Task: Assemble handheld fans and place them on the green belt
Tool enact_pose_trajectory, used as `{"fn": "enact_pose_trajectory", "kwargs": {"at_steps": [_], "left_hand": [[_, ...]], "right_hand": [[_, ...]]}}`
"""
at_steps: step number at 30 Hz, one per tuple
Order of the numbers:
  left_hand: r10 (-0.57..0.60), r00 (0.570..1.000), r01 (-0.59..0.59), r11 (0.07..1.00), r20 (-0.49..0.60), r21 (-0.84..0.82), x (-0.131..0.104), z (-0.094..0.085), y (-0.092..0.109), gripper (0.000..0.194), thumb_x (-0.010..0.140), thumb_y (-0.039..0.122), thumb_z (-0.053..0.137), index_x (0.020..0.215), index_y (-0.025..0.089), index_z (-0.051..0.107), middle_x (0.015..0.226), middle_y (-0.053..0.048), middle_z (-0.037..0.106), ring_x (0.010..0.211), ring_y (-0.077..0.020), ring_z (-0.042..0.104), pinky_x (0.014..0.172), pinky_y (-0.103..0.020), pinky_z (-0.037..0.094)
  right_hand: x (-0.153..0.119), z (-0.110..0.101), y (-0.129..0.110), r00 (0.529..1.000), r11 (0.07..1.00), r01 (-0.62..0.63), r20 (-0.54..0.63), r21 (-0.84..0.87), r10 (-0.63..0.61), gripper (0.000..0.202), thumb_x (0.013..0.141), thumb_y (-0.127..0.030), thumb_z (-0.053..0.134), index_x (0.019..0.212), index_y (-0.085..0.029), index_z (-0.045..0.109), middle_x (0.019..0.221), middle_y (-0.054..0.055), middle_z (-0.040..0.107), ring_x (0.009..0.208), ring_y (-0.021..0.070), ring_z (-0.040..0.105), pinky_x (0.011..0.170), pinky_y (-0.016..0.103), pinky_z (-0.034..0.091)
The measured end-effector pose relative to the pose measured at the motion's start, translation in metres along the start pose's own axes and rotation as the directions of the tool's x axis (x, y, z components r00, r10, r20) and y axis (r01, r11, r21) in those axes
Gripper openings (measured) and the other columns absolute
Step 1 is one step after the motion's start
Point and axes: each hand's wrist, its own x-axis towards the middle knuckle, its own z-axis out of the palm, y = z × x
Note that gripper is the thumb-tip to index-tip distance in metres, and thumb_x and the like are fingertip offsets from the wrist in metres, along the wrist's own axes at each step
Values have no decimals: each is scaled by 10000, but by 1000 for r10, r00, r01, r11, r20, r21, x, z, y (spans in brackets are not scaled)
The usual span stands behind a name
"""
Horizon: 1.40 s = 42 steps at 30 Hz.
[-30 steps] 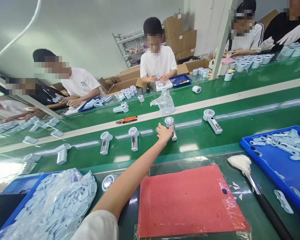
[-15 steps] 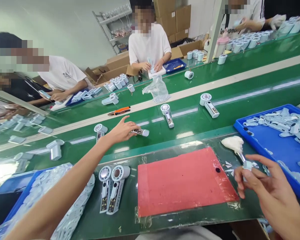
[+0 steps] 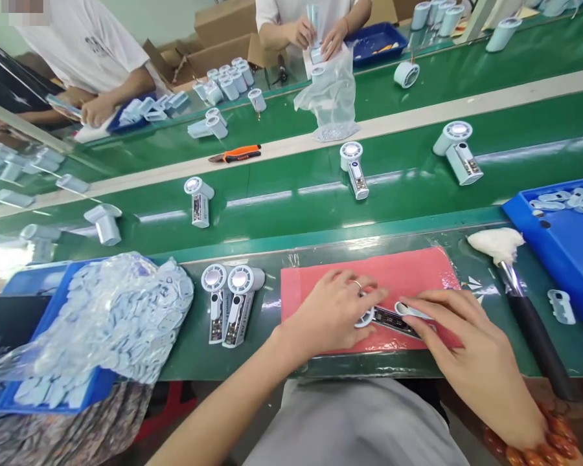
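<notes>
On the red mat [image 3: 296,291] lies a light-blue handheld fan [image 3: 393,321], its handle showing an uncovered dark circuit strip. My left hand [image 3: 337,312] closes over the fan's round head and partly hides it. Pinched in my right hand [image 3: 466,336] is a small light-blue cover piece [image 3: 411,310], held just above the handle; whether it touches the fan I cannot tell. Left of the mat, two similar fans [image 3: 238,317] lie side by side with their strips exposed.
To the right rest a black-handled hammer [image 3: 534,336] with a white-wrapped head, a loose cover [image 3: 561,306] and a blue tray [image 3: 519,200]. A bag of light-blue parts [image 3: 140,317] sits at left. Fans and orange pliers [image 3: 243,153] lie on the green belt [image 3: 282,213]; co-workers sit across.
My left hand has brought a fan from the green belt back onto the red mat. My right hand has moved left to its handle with the cover piece. The view has tilted down.
</notes>
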Motion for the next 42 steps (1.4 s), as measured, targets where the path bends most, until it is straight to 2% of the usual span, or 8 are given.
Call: {"fn": "enact_pose_trajectory", "kwargs": {"at_steps": [5, 12, 18, 28, 32, 35, 39, 42], "left_hand": [[-47, 999, 45, 994, -18, -102, -11, 11, -3, 434, 1057, 433, 631, 1425, 213, 562, 1405, -81, 703, 1236, -271, 669, 1024, -423, 570], [-29, 998, 24, 995, -51, -96, -6, 21, 0, 351, 1096, 431, 539, 1341, 187, 598, 1352, -107, 692, 1168, -271, 643, 961, -412, 580], [-4, 997, -3, 996, -78, -93, -8, 26, -1, 316, 1097, 420, 532, 1284, 178, 608, 1344, -109, 675, 1141, -273, 615, 929, -414, 578], [24, 995, -28, 999, -96, -41, -9, 28, -1, 302, 1108, 434, 544, 1262, 182, 605, 1288, -103, 670, 1140, -263, 611, 938, -399, 574], [0, 997, -5, 998, -79, -65, -10, 28, 1, 284, 1108, 409, 539, 1256, 180, 615, 1283, -96, 685, 1133, -261, 609, 946, -403, 571], [-19, 987, 8, 997, -158, -72, -16, 31, 6, 258, 1082, 372, 577, 1259, 191, 628, 1280, -79, 700, 1134, -260, 615, 951, -407, 560], [60, 965, -60, 998, -254, 11, -30, 30, 18, 199, 1076, 374, 566, 1129, 215, 672, 1261, -65, 723, 1193, -280, 614, 1069, -466, 499], [80, 988, -73, 995, -128, 61, -34, 24, 27, 301, 1059, 410, 564, 1227, 179, 663, 1367, -118, 692, 1246, -323, 598, 1112, -517, 481]], "right_hand": [[2, 12, -6, 988, 988, 139, 78, -73, -134, 142, 1056, -224, 642, 1176, -252, 712, 1088, 38, 715, 970, 194, 677, 858, 350, 550], [9, 7, -14, 982, 969, 121, 171, -217, -84, 228, 1109, -400, 546, 1141, -237, 703, 1054, 21, 738, 833, 169, 710, 700, 349, 534], [12, 6, -14, 969, 967, 184, 199, -177, -148, 152, 1089, -294, 584, 1028, -231, 708, 925, 21, 667, 771, 156, 645, 695, 332, 505], [6, 14, -15, 986, 994, 90, 147, -61, -80, 79, 1042, -207, 647, 1032, -237, 720, 893, 8, 626, 739, 131, 595, 664, 300, 501], [4, 18, -6, 981, 995, -89, 178, 42, 80, 68, 1022, -332, 715, 1015, -268, 738, 871, -10, 579, 713, 122, 583, 605, 281, 484], [1, 15, 2, 954, 978, -177, 262, 109, 143, 175, 1032, -437, 697, 1054, -265, 719, 989, 8, 634, 855, 145, 663, 719, 284, 550], [-9, 7, 14, 920, 997, 66, 388, -39, -46, 435, 1030, -553, 659, 1315, -224, 661, 1188, 74, 677, 1066, 237, 647, 861, 381, 555], [-16, 7, 27, 858, 921, 366, 432, -136, -277, 530, 1029, -575, 630, 1326, -137, 659, 1149, 121, 687, 1006, 279, 613, 834, 433, 511]]}}
